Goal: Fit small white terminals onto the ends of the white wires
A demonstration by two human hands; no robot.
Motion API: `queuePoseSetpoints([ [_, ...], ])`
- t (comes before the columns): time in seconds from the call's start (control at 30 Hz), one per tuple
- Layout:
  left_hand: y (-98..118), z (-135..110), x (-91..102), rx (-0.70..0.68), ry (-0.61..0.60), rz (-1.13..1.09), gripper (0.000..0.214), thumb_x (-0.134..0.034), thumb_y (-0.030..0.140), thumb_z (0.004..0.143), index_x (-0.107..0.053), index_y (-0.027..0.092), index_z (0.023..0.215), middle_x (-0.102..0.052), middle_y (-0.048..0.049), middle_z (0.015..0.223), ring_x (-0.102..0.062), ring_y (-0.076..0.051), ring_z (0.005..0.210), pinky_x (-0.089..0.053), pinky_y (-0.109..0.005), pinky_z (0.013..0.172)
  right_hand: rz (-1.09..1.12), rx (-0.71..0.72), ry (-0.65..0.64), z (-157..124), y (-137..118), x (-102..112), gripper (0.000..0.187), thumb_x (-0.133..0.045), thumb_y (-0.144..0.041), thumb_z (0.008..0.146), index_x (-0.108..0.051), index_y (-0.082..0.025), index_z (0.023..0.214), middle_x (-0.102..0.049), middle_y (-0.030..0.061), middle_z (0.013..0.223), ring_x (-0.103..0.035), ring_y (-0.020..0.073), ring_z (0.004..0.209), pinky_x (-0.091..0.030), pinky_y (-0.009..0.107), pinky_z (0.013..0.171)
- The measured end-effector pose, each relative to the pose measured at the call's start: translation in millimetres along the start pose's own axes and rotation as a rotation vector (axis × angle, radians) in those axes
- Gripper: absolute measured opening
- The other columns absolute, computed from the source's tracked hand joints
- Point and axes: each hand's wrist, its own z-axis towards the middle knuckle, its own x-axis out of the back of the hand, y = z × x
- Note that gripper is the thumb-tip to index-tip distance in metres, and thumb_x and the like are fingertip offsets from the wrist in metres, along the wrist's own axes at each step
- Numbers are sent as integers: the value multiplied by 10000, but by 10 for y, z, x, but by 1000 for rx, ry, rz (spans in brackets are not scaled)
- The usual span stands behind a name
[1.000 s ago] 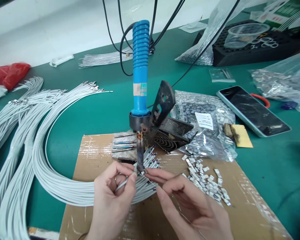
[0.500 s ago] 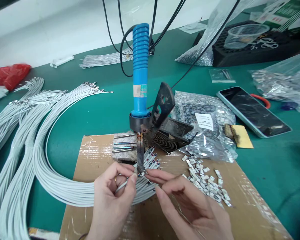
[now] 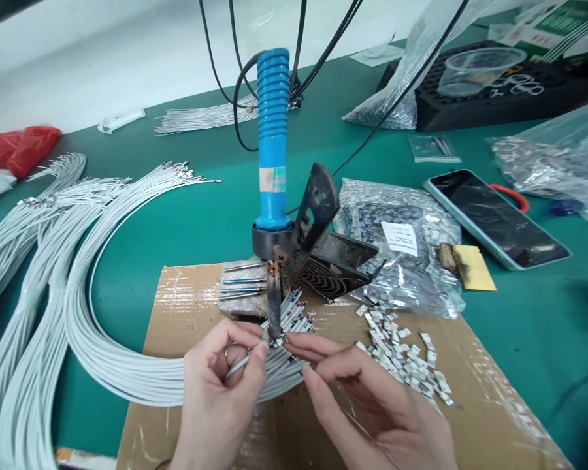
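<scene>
Pinching a thin white wire [image 3: 242,360] in the left hand [image 3: 220,391], solder strand in the right hand [image 3: 372,405], both at the soldering iron [image 3: 273,196] tip near counter centre; risks burnt fingertips, slipped joint.

A soldering iron [image 3: 273,176] stood upright on the cardboard [image 3: 186,307], wires [image 3: 78,274] curving to its left, small parts [image 3: 404,359] scattered right, a phone [image 3: 494,219] behind them.

Bright even overhead light, soft shadows; glare on plastic bags, wide-angle bending at edges
</scene>
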Motion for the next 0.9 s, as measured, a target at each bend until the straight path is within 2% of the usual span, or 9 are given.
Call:
queuePoseSetpoints([
  [0.6,-5,8,6,-7,-17,7,233,-656,320,960,-617,118,852,-690,-86,1045,-674,-63,822,-518,-104,729,-14,10,32,9,-39,-27,215,-639,-286,957,-661,-201,761,-752,56,1129,-753,141,976,-574,127,845],
  [0.8,-1,-1,18,-1,-10,25,233,-654,325,961,-618,124,849,-693,-87,1049,-658,-60,804,-512,-107,713,31,-31,106,15,-74,-46,228,-675,-306,921,-662,-202,719,-762,51,1077,-760,144,927,-574,117,804],
  [0.9,-6,3,13,-11,2,25,241,-667,330,951,-618,121,840,-680,-82,1008,-663,-70,802,-516,-115,705,27,-11,76,12,-56,-27,216,-669,-293,929,-663,-199,734,-759,60,1096,-761,158,935,-585,127,778],
])
